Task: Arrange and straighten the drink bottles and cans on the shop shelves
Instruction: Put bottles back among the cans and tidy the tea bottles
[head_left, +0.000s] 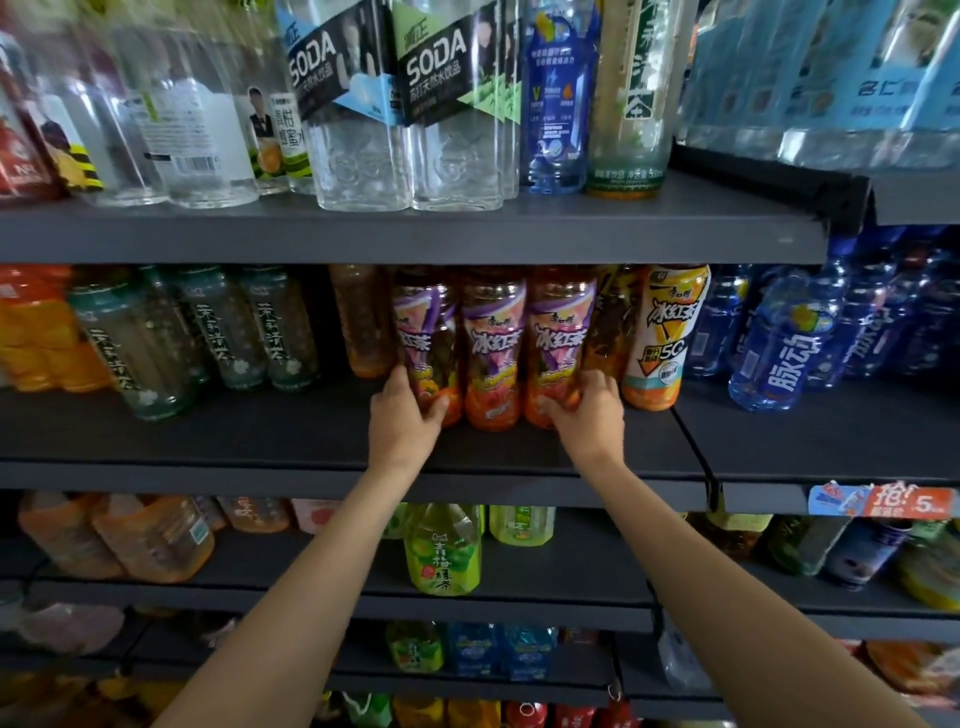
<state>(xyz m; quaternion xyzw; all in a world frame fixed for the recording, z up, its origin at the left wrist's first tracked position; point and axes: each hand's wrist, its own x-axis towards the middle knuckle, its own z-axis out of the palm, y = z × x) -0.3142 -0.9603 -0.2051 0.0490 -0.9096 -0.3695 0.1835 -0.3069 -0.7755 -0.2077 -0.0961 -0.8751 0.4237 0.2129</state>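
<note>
Three amber plastic iced-tea bottles with purple-and-orange labels stand upright in a row at the front of the dark grey middle shelf (260, 431), sides touching; left hand (402, 415) grips the base of the left bottle (423, 332), thumb on its front, fingers curled round its left side; right hand (587, 410) grips the base of the right bottle (558, 332), thumb across the front, fingers round its right side; centre bottle (491, 343) sits between the two hands, neither hand on it; both forearms reach up from below.

Same shelf: yellow-labelled iced-tea bottle (665, 332) just beside the right hand; blue plastic drink bottles (779, 348) further right, one tilted; green-labelled tea bottles (249, 332) to the left, leaning; orange bottles (36, 332) at the far left.

Upper shelf (415, 234): clear square bottles with black SODA labels (389, 104), upright, side by side.

Lower shelf: one green plum-tea bottle (441, 551) near the front edge.
</note>
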